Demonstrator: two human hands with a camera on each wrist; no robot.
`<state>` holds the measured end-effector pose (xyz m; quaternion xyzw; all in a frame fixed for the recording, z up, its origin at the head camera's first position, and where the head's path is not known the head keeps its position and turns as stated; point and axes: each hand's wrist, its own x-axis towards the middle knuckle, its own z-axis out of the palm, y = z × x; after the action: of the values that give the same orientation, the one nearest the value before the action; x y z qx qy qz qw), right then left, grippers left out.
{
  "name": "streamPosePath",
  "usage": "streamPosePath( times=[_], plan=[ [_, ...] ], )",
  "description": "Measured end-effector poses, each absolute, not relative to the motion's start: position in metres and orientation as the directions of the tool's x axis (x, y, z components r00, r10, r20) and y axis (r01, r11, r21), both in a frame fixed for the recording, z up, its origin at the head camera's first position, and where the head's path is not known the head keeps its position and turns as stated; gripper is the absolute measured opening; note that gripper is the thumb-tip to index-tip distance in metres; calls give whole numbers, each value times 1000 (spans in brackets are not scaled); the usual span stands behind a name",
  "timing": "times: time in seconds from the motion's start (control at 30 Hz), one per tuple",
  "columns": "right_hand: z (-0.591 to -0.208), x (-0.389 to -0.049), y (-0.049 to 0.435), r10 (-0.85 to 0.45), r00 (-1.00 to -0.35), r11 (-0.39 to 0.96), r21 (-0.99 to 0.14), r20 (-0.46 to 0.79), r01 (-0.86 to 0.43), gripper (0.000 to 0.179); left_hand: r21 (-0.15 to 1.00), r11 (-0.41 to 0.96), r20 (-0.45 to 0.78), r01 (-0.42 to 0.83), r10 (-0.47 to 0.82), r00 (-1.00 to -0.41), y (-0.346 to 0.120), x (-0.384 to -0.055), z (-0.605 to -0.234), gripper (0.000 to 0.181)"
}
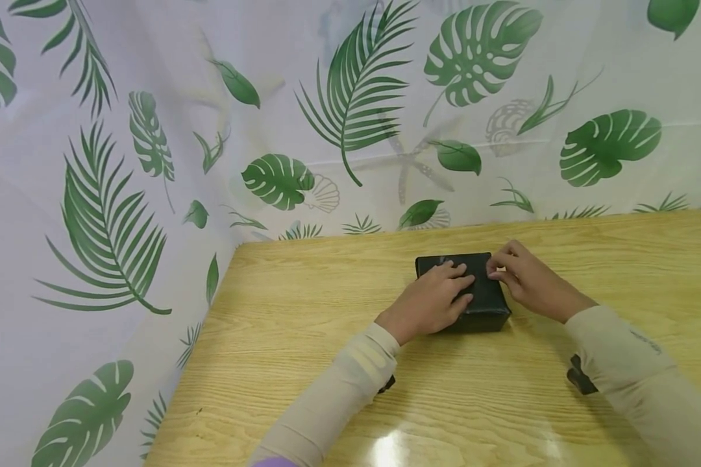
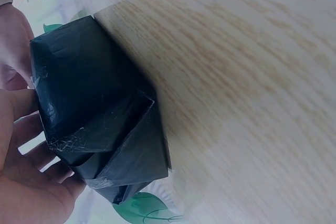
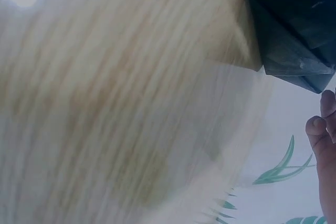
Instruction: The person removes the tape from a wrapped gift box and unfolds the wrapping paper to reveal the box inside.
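A box wrapped in black sheeting sits on the wooden table, with folded flaps on its end in the left wrist view. My left hand rests on top of it, fingers spread over the wrapping. At the box's right upper edge is my right hand, its thumb and fingers bent together with the tips at the wrapping. In the right wrist view, the right hand has its fingertips right beside a corner of the black box; I cannot tell whether they pinch anything.
The yellow wood-grain table extends around the box. Behind it and on the left hangs a white curtain printed with green leaves. Small black objects show beside the forearms, one by the right sleeve.
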<state>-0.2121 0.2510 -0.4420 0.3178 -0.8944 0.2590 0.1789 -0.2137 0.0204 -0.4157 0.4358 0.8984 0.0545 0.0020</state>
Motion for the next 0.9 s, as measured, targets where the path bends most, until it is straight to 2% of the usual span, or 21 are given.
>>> streamPosePath(
  times=[0.23,0.67,0.77,0.9],
  plan=[
    [-436,-208,255,-408,-768,644,-442,493,-625,22,90,622,32,778,779,-627,20,-215,-415,45],
    [-443,-209,254,-420,-738,630,-416,528,-656,22,104,610,39,786,787,-616,20,-214,-416,44],
    [-440,-205,256,-391,-772,639,-456,501,-620,18,101,608,44,788,788,-614,20,-214,-415,44],
    [-433,-198,255,-275,-872,694,-544,406,-472,7,106,608,43,787,788,-615,20,-214,-416,45]
  ],
)
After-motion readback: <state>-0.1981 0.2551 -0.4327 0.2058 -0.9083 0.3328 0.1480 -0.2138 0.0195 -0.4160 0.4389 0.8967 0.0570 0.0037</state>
